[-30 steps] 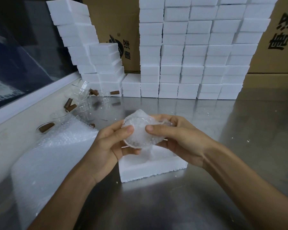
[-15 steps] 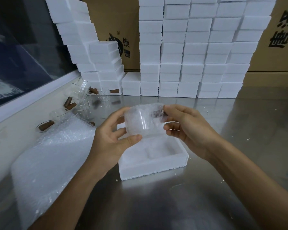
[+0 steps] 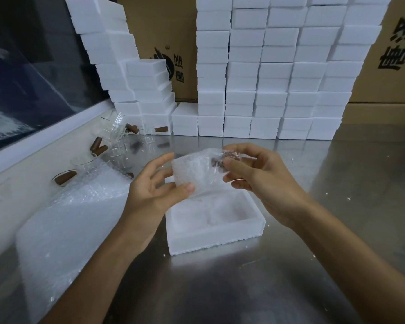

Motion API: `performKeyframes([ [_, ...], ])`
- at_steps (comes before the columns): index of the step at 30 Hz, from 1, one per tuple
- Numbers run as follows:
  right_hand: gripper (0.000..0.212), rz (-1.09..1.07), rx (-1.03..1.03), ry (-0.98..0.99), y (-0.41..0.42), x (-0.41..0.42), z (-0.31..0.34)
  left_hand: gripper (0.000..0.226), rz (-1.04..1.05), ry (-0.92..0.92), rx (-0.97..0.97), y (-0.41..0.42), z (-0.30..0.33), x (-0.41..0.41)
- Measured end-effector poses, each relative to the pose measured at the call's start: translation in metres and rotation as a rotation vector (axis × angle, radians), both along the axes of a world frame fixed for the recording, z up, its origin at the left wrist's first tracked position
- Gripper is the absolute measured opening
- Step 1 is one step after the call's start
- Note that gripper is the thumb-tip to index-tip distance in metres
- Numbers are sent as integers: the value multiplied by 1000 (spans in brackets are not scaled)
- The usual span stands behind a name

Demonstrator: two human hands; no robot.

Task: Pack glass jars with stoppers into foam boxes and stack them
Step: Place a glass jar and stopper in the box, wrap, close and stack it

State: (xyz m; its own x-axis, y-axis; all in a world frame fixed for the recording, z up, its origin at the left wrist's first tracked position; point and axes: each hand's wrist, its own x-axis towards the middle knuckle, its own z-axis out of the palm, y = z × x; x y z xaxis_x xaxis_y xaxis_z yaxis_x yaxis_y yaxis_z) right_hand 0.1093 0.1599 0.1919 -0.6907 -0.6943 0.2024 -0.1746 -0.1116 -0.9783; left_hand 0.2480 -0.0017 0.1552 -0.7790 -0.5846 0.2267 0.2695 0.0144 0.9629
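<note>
While the bubble-wrapped jar (image 3: 197, 176) hangs just above the open foam box (image 3: 211, 220), the left hand (image 3: 154, 190) pinches its near-left end and the right hand (image 3: 255, 178) grips the stopper end, likely to keep the wrap from unrolling before it goes into a compartment. The box's rim sits directly below, with bare steel table (image 3: 337, 183) to the right and near side, whereas the bubble wrap sheet (image 3: 68, 218) crowds the left and the stacked foam boxes (image 3: 267, 78) wall off the far side.

jar (image 3: 197, 176) blurred by bubble wrap, stopper (image 3: 216, 163) half hidden
</note>
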Motion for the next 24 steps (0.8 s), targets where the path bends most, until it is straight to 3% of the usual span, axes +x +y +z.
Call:
performKeyframes([
  [6, 19, 16, 68, 156, -2, -2, -11, 88, 65, -196, -503, -5, -12, 1],
  [11, 19, 73, 104, 233, -4, -3, -21, 78, 96, -412, -749, -11, -17, 2],
  [16, 21, 145, 120, 79, -1, -11, -28, 74, 25, -476, -799, -13, -17, 4],
  [20, 19, 186, 209, 125, -3, -13, -35, 74, 58, -478, -829, -15, -18, 5],
  [24, 16, 58, 151, 165, -8, -11, -47, 69, 168, -404, -807, -13, -25, -1],
])
